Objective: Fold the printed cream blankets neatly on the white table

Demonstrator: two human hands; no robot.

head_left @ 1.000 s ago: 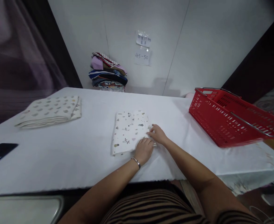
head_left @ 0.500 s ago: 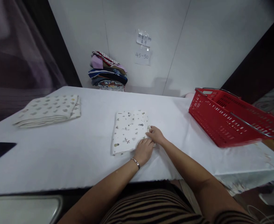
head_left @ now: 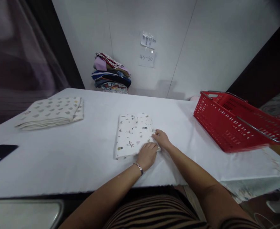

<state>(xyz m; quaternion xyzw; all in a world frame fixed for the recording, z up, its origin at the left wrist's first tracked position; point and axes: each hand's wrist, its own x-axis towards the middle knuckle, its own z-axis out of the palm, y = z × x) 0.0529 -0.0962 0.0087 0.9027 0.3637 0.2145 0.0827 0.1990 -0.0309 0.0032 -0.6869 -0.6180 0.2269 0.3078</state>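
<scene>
A folded white cloth printed with small pineapples, palm trees and other motifs lies on the white-covered table in front of me. My left hand, a bracelet at its wrist, rests flat on the cloth's near right corner with its fingers stretched out. At the right edge of the cloth is my right hand, thumb and fingers closed at the fold there. Its far fingers are partly hidden.
A larger folded cloth with grey prints lies at the left, and a dark phone is nearer me. On the right stands a red basket. Folded fabrics are stacked against the wall, near paper signs.
My right hand has shifted slightly along the cloth's right edge, and that edge looks flatter. My left hand stays on the near corner. The whole view has moved a little.
</scene>
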